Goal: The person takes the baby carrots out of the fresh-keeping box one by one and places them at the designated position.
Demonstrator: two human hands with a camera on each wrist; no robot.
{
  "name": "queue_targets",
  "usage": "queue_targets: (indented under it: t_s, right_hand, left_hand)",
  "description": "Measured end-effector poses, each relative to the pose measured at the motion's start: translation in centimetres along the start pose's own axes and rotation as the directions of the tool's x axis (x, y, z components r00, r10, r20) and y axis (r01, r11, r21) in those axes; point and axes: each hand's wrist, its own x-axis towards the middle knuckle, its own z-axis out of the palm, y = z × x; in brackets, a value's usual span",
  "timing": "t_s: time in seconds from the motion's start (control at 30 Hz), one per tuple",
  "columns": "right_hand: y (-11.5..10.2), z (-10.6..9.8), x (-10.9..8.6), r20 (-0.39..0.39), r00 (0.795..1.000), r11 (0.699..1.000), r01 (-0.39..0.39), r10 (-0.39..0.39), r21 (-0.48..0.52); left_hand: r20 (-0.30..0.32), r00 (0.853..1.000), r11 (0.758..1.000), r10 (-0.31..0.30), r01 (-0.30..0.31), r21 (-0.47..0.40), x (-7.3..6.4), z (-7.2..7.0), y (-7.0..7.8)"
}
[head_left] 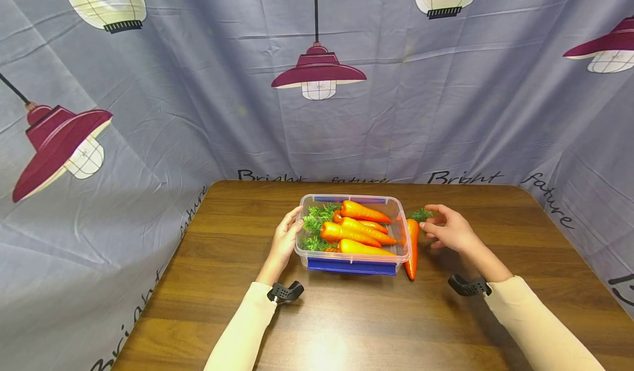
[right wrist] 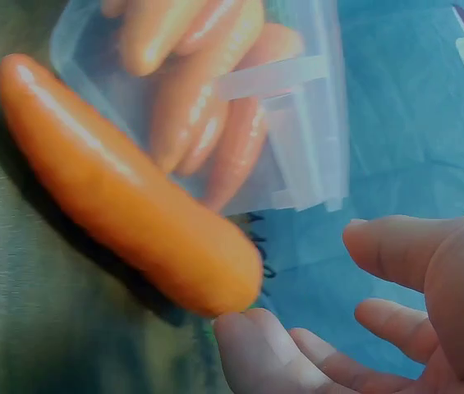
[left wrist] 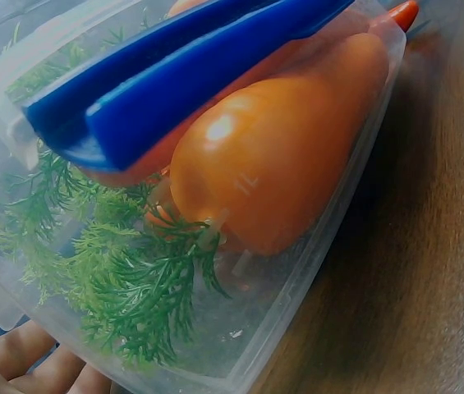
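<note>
A clear plastic box [head_left: 356, 258] with blue clips holds several orange carrots [head_left: 364, 211] with green leafy tops. My left hand [head_left: 286, 241] rests against the box's left wall, its fingers along the outside; in the left wrist view only some fingers [left wrist: 34, 365] show, beside the wall. Outside the box, along its right side, lies another carrot [head_left: 412, 250], its tip toward me. My right hand [head_left: 453, 230] is at that carrot's leafy end, thumb and fingers parted. In the right wrist view a fingertip [right wrist: 248, 336] meets or nearly meets the carrot's thick end.
The box stands on a brown wooden table [head_left: 238, 305]. A grey-blue curtain [head_left: 376, 129] printed with lamps and lettering hangs behind and at both sides of the table. A black strap device [head_left: 286, 292] is worn on each wrist.
</note>
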Motion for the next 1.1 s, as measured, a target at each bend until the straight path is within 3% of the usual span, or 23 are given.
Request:
queue_targets:
  t_s: [0.5, 0.73, 0.93, 1.1]
  right_hand:
    - [-5.0, -0.7, 1.0, 0.033, 0.997, 0.992, 0.078, -0.075, -0.096]
    - [-7.1, 0.6, 2.1, 0.084, 0.99, 0.981, 0.122, -0.111, -0.153]
    - [-8.8, 2.3, 2.8, 0.135, 0.974, 0.95, 0.211, -0.183, -0.23]
    - [-10.1, 4.0, 3.0, 0.191, 0.959, 0.937, 0.254, -0.212, -0.239]
  left_hand:
    - [-0.004, 1.0, 1.0, -0.016, 0.016, -0.002, 0.2, -0.1, -0.1]
    - [-0.005, 1.0, 1.0, -0.014, 0.014, -0.002, 0.3, -0.2, 0.0]
    - [-0.008, 1.0, 1.0, -0.023, 0.023, 0.0, 0.3, -0.2, 0.1]
    - [0.001, 1.0, 1.0, -0.015, 0.015, -0.001, 0.2, -0.1, 0.1]
